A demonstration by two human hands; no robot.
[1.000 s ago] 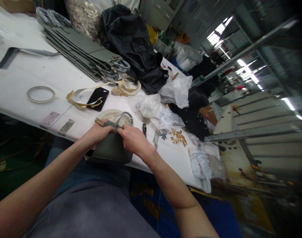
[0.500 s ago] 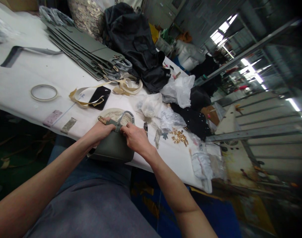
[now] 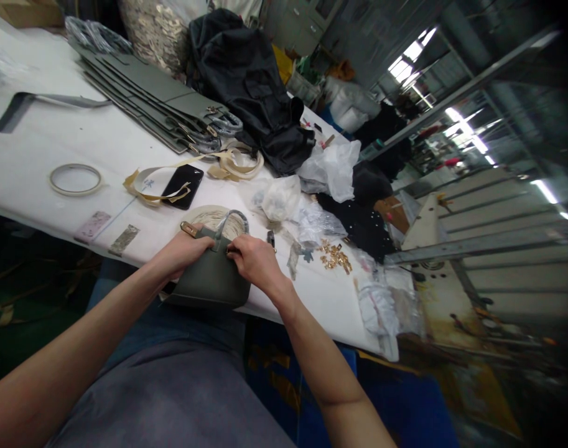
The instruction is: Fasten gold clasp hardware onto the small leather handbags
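A grey-green handbag (image 3: 213, 283) rests at the table's near edge, against my body. Its wrapped loop handle (image 3: 237, 216) stands up from the top. My left hand (image 3: 186, 250) is closed on the bag's upper left edge, thumb on the outside, beside a gold-coloured metal fitting (image 3: 189, 229). At the top right edge, the fingers of my right hand (image 3: 256, 258) are pinched together near the handle's base. A small dark bit shows at those fingertips, too small to name. Behind the bag lies a round cream-coloured coil (image 3: 211, 216), partly hidden.
Around the bag lie a black phone (image 3: 183, 186), a tape roll (image 3: 75, 179), gold metal parts (image 3: 336, 256) and clear plastic bags (image 3: 281, 198). Farther back are stacked grey-green bag panels (image 3: 148, 93) and a black bag (image 3: 246, 81). A metal rail (image 3: 451, 254) runs at right.
The right fingertips have come slightly away from the handle's base, and the bag's top edge there shows more. The left hand keeps its grip. The whole view has shifted a little.
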